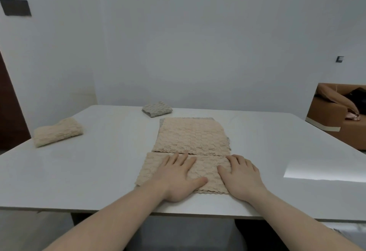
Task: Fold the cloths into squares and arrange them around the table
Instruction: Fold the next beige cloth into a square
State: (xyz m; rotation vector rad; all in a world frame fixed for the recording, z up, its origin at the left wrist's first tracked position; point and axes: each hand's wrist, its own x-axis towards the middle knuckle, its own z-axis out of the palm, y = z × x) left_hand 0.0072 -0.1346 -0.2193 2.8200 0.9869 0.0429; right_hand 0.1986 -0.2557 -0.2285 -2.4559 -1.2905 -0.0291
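Two cloths look finished. A folded beige textured cloth [58, 134] sits near the left edge of the white rectangular table [99, 161]; a folded grey textured cloth [157, 109] lies at the far edge. Both are well apart from the work in front.

In hand: a beige textured cloth, part-folded [191, 144], at the near middle of the table. Its near portion is doubled over, and a grey edge shows beneath its far end — whether lining or a second cloth, cannot tell.

Judgement: roughly midway. This cloth needs further folds and placing.

Left hand [179, 177] and right hand [240, 177] lie side by side, fingers straight and spread, palms pressing the folded flap flat. Neither grips anything.
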